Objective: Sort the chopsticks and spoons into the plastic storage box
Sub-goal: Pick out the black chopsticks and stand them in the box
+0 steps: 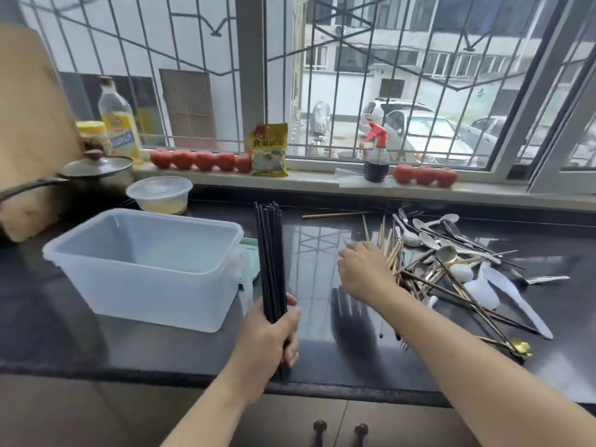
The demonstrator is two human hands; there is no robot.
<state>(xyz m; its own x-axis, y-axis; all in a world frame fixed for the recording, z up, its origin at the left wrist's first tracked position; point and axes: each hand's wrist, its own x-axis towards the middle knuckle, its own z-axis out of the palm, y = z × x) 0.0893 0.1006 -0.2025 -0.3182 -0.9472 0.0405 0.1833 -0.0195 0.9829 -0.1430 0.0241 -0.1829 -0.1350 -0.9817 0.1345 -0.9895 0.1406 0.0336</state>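
The left hand (274,330) grips a bundle of long black chopsticks (270,253) upright on the dark counter (161,350), just beside the clear plastic storage box (145,266). The right hand (362,272), fingers relaxed, touches the pile of wooden chopsticks and spoons (451,262) further right.

Counter (322,317): glossy black. Storage box (142,262): clear, frosted plastic. Chopstick bundle (271,259): plain black. Loose chopsticks (392,250): pale wood; others dark brown. Spoons (429,233): silver metal, several white, one gold-toned. Tomatoes (200,160): red. Packet (269,150): yellow, red top, white panel. Spray bottle (376,156): red nozzle, dark contents. Oil bottle (119,121): pale yellow, yellow label. Window bars (267,75): grey.
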